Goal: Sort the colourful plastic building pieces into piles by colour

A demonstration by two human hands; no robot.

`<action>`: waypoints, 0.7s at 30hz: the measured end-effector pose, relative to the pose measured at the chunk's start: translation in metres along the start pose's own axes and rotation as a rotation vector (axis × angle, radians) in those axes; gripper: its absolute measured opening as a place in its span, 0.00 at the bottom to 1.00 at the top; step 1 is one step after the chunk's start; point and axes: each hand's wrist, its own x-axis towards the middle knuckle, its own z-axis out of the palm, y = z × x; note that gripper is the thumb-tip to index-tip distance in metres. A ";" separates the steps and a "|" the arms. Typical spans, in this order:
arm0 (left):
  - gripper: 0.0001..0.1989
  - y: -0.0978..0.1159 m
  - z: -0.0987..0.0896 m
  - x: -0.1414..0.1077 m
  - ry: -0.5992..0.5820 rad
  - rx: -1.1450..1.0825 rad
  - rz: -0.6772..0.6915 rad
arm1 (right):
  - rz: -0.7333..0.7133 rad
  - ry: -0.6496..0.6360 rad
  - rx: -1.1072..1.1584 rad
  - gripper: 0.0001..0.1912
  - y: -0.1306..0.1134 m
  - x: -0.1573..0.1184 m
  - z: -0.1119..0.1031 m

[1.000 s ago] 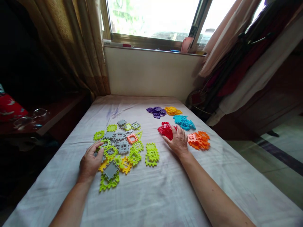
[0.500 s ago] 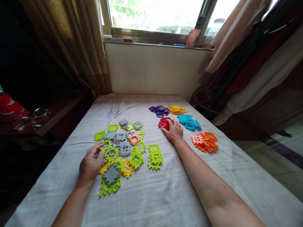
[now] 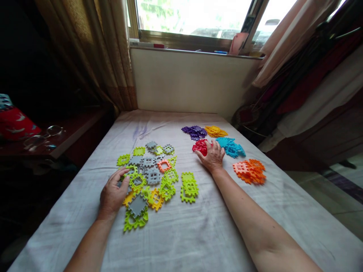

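Observation:
My left hand [image 3: 115, 192] rests at the near left edge of a mixed pile of flat plastic interlocking pieces, thumb apart from the fingers, with nothing seen in its grasp. Around it lie lime green pieces [image 3: 138, 182], a grey square piece [image 3: 138, 205] and an orange-yellow window piece [image 3: 156, 200]. Fingers spread, my right hand [image 3: 213, 155] is over the right side of a small heap of red pieces [image 3: 199, 146] and partly covers it. I cannot tell whether its fingertips touch the heap. A coral frame piece [image 3: 164, 166] lies among the grey ones.
Sorted heaps sit on the right: purple [image 3: 194, 132], yellow [image 3: 216, 131], blue [image 3: 231, 146] and orange [image 3: 249, 172]. A small green stack [image 3: 189, 187] lies mid-bed. The sheet [image 3: 176, 238] is wrinkled. Eyeglasses [image 3: 53, 131] rest on a dark side table.
The fingers of my right hand have spread and shifted slightly right across the red heap. My left hand stays by the mixed pile. The whole view has shifted a little.

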 end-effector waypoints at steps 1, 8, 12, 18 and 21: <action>0.16 0.000 0.000 0.000 0.001 0.000 -0.001 | -0.031 0.016 0.017 0.32 -0.002 -0.002 -0.001; 0.16 0.000 0.001 0.000 0.073 -0.001 0.014 | -0.386 -0.152 0.225 0.26 -0.075 -0.005 -0.005; 0.16 -0.002 0.001 0.000 0.130 0.018 0.044 | -0.328 -0.366 0.270 0.31 -0.139 0.013 -0.006; 0.19 -0.004 0.002 -0.001 0.181 0.042 0.031 | -0.297 -0.627 0.236 0.36 -0.198 0.031 -0.003; 0.19 -0.006 0.003 -0.002 0.183 0.062 0.009 | -0.408 -0.639 0.212 0.32 -0.206 0.020 -0.002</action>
